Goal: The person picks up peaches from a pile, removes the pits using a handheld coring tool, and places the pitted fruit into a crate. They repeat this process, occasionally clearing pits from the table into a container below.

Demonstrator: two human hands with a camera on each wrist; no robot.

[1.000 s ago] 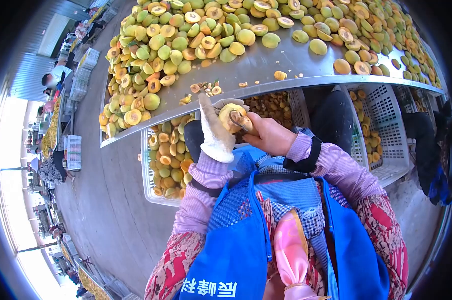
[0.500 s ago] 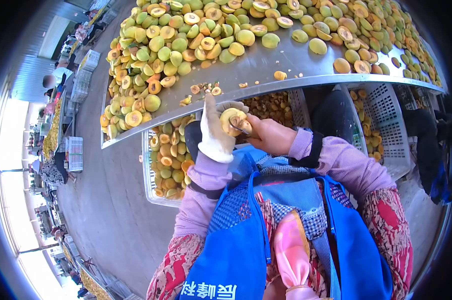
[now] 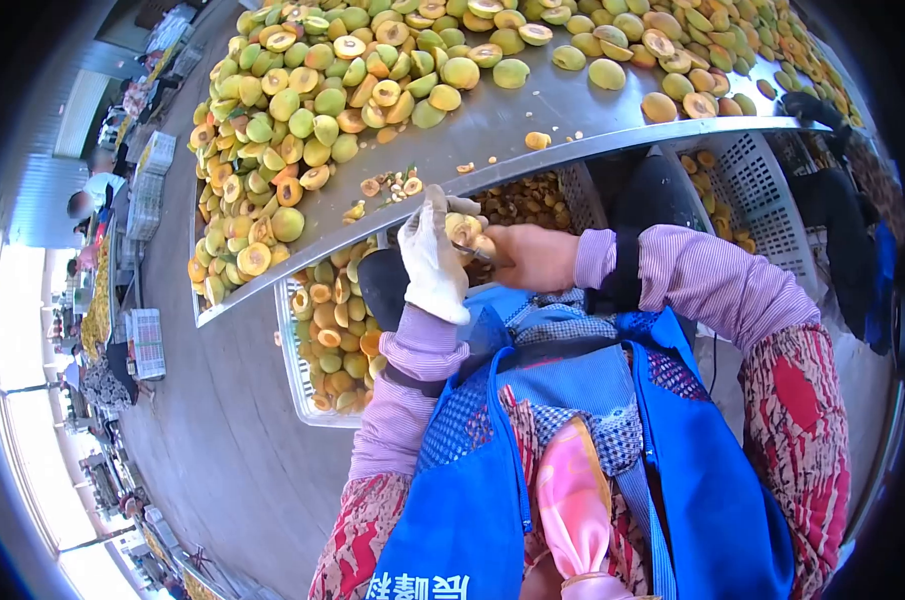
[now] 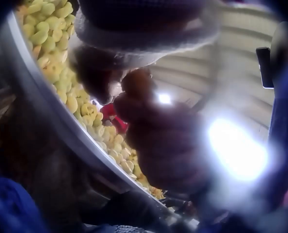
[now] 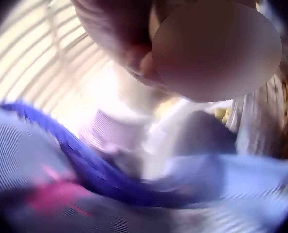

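Observation:
In the head view my left hand [image 3: 433,255], in a pale work glove, holds a yellow peach half [image 3: 463,228] just past the table's near edge. My bare right hand [image 3: 535,257] meets it from the other side, fingers curled round a small pitting knife [image 3: 470,250]. Only a thin dark bit of its curved metal shows against the peach flesh; the handle is hidden in my fist. In the left wrist view the hands are dark against the light. Much of the right wrist view is blurred.
Green-yellow cut peaches [image 3: 313,120] are heaped across the metal table [image 3: 413,165], with pit scraps [image 3: 393,186] near its raised edge. Below it stand a crate of peach halves [image 3: 291,365], a bin of brown pits [image 3: 533,200] and another crate [image 3: 763,190]. Other people work far left.
The peach half has turned in my left fingers and the curved metal shows less. My right wrist has rotated and that elbow has swung outward. The head view has shifted slightly.

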